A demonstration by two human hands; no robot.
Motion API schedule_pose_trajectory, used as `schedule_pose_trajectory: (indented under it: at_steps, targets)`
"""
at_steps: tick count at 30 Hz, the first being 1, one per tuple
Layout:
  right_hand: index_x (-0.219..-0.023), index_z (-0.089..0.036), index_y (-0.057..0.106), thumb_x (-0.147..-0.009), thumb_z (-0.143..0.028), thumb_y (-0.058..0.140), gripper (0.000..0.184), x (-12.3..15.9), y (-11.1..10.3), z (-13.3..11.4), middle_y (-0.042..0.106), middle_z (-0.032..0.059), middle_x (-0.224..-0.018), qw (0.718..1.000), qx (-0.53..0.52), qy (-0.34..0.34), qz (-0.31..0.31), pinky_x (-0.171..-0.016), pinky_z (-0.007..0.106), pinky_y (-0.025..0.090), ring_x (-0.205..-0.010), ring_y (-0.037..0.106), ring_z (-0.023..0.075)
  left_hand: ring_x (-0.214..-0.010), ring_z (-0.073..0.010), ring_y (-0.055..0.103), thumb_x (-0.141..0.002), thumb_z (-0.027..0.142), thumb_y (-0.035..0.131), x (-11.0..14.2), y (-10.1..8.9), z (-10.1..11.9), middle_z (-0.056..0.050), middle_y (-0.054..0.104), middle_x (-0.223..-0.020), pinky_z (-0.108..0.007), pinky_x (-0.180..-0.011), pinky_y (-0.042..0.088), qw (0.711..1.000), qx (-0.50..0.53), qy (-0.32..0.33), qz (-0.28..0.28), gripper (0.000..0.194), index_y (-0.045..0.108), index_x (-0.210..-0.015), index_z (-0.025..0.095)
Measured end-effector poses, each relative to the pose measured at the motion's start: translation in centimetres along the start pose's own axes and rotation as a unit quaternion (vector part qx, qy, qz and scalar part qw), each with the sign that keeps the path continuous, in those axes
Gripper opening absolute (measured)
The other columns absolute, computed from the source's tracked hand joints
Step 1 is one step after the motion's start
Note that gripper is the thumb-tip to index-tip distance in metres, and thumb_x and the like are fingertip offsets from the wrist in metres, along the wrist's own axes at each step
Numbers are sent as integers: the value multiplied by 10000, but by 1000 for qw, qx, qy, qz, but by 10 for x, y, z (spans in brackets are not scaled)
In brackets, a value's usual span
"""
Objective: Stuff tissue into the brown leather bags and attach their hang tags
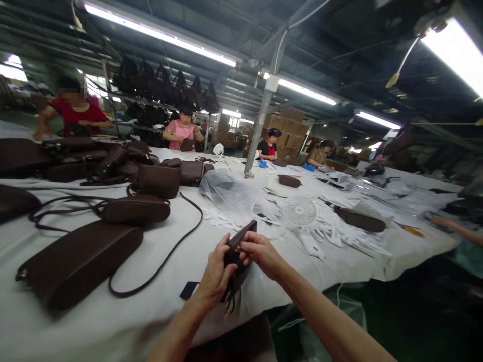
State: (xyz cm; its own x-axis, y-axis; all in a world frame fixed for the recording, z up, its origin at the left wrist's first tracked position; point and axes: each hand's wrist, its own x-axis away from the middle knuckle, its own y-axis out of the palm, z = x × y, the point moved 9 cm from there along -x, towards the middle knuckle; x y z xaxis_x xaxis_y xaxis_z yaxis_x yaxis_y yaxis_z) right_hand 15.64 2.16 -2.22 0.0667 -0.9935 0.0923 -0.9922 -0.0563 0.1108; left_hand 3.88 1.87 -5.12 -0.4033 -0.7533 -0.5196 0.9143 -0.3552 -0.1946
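A small dark brown leather bag (244, 279) is held up at the table's near edge, between both hands. My left hand (218, 269) is closed round its left side, thumb toward me. At the upper right edge, my right hand (261, 251) pinches the bag with bent fingers. Thin dark cords hang from its lower left side. What lies inside the bag is hidden. A small dark card (188, 290) rests on the white table cover (151, 311) just left of my left wrist.
Several brown bags with straps crowd the left, the nearest bag (81, 261) being large. Ahead are a clear plastic sheet (226, 188), white fan (299, 211), white paper pieces and another brown bag (362, 220). A grey post (260, 125) rises from the table. Several co-workers sit around.
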Motion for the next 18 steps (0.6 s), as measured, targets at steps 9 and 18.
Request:
schedule_pose_trajectory:
  at_steps: [9,18]
  targets:
    - [-805,-149,636,-658,-364,791,302,0,2,9,642,-16,-668,999,-42,0,-5,-514,203,521,-521,568,76,-1367,-288,372,-861,292,605,11,-7,-15,-124,420,-1471,-520,-1157,252,998,25,-52,39,616,351,-1418,235]
    - [-824,-153,625,-695,-399,779,317,0,1,9,644,-19,-621,999,-23,-3,-26,-523,211,524,-514,596,89,-1430,-279,270,-943,457,400,5,2,-8,-78,386,-1509,-480,-1197,172,990,128,-55,2,499,457,-1379,222]
